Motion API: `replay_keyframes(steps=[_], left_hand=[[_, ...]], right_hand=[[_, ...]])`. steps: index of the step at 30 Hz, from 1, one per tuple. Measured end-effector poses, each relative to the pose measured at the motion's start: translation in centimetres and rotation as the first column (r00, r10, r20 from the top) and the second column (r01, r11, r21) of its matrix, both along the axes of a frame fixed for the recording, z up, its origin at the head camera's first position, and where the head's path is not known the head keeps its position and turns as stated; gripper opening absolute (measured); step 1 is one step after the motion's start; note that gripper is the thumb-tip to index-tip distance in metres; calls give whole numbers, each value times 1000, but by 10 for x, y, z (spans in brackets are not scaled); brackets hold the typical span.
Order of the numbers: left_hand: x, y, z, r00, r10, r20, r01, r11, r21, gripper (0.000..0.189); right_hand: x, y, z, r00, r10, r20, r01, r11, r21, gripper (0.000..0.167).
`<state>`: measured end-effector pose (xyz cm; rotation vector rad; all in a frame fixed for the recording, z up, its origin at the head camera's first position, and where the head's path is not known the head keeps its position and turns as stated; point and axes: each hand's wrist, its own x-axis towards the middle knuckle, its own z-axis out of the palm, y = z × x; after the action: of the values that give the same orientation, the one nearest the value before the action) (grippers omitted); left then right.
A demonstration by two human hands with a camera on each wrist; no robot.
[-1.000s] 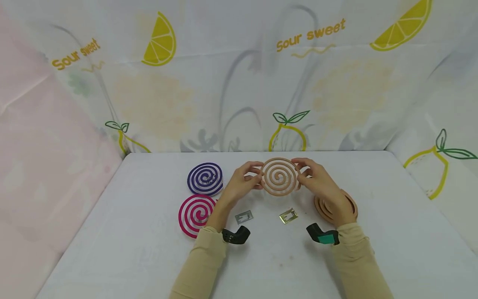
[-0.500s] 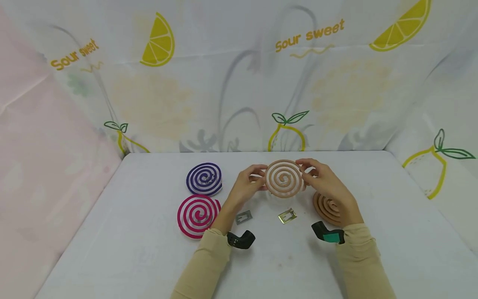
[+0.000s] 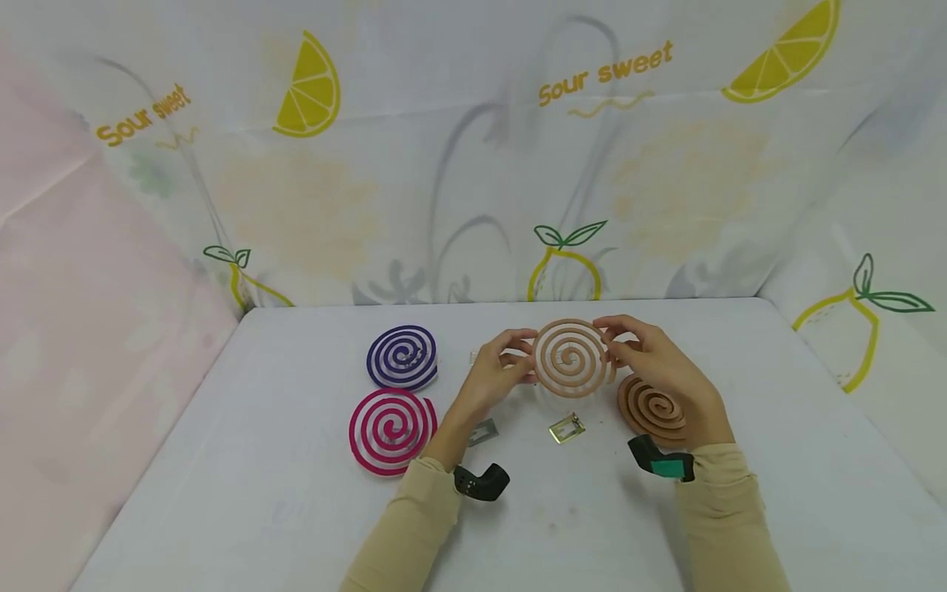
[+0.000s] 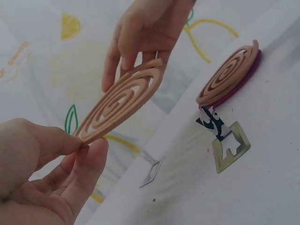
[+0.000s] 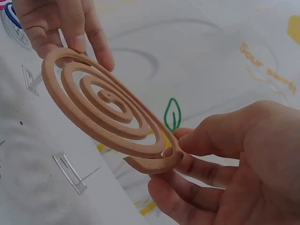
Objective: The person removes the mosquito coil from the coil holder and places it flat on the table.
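Observation:
A tan mosquito coil (image 3: 570, 357) is held up over the back of the table, its spiral facing the head camera. My left hand (image 3: 491, 374) pinches its left rim between thumb and fingers. On the opposite rim, the thumb and fingers of my right hand (image 3: 662, 362) grip near the coil's loose outer end, which the right wrist view shows bent a little away from the inner rings. Below the coil lies a gold metal coil stand (image 3: 567, 428). A silver stand (image 3: 482, 433) is partly hidden by my left wrist.
To the left lie a dark blue coil (image 3: 402, 357) and a pink coil (image 3: 394, 429), close together. Beside my right wrist sits a stack of coils (image 3: 651, 411), brown on top, with magenta underneath in the left wrist view. A printed cloth backdrop (image 3: 444, 164) rises behind the table.
Both hands have shifted right and slightly nearer with the tan coil between them. Its outer end now stands out at the right rim. More of the brown stack shows.

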<state>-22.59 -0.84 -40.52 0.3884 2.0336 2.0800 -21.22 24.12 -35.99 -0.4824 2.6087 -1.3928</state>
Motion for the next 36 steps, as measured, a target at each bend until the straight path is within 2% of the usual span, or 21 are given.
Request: replay_keyframes(steps=[13, 17, 23, 29, 36], left_hand=[[4, 11, -4, 999, -32, -12, 32, 999, -3, 46], [6, 15, -7, 998, -58, 5, 58, 998, 6, 50], [10, 22, -9, 995, -104, 9, 103, 994, 29, 50], [12, 24, -10, 992, -128, -10, 127, 991, -43, 48], [14, 28, -9, 986, -132, -100, 115, 980, -160, 48]], right_hand=[[1, 8, 2, 1000, 21, 23, -20, 998, -61, 38], [3, 11, 3, 999, 26, 35, -22, 996, -85, 38], [4, 16, 3, 1000, 16, 25, -14, 997, -70, 36], [4, 21, 2, 999, 12, 35, -10, 998, -56, 37], [6, 27, 3, 1000, -1, 23, 1, 1000, -16, 37]])
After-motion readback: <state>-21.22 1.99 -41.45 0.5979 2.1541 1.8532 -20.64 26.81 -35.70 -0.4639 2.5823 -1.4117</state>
